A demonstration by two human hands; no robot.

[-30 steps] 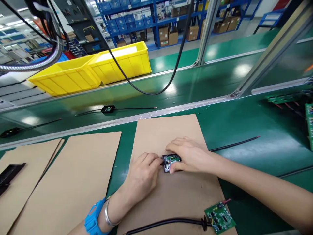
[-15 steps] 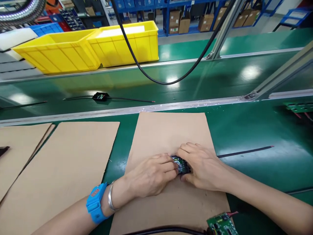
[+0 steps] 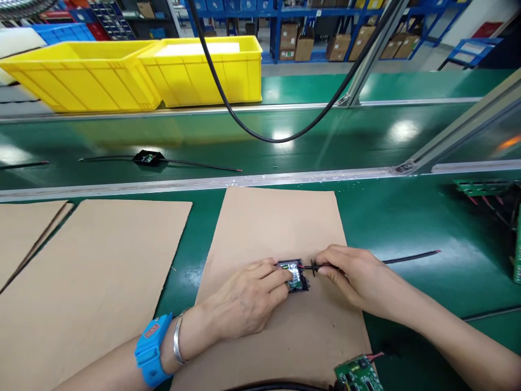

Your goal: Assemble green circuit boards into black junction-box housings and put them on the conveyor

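A small green circuit board in a black case (image 3: 300,278) lies on a cardboard sheet (image 3: 280,217). My left hand (image 3: 246,296) is closed on its left side, fingertips over the board and hiding part of it. To the right of the case, my right hand (image 3: 354,274) pinches a black cable (image 3: 411,257) just behind a dark collar (image 3: 313,267). Thin wires, one of them red, run from the board to this collar, which stands slightly apart from the case. The cable's far end reaches out past my right hand over the green bench.
Another green circuit board (image 3: 358,374) with red wires lies at the sheet's lower right corner. More boards (image 3: 484,188) sit at far right. Beyond the metal rail (image 3: 277,177) lies a cased board (image 3: 148,158). Yellow bins (image 3: 211,76) stand behind; a black cable (image 3: 277,140) hangs in front.
My right hand has drawn back rightward from the case and now pinches the cable, exposing the collar and the case's right edge. My left hand stays on the case. The view has shifted slightly.
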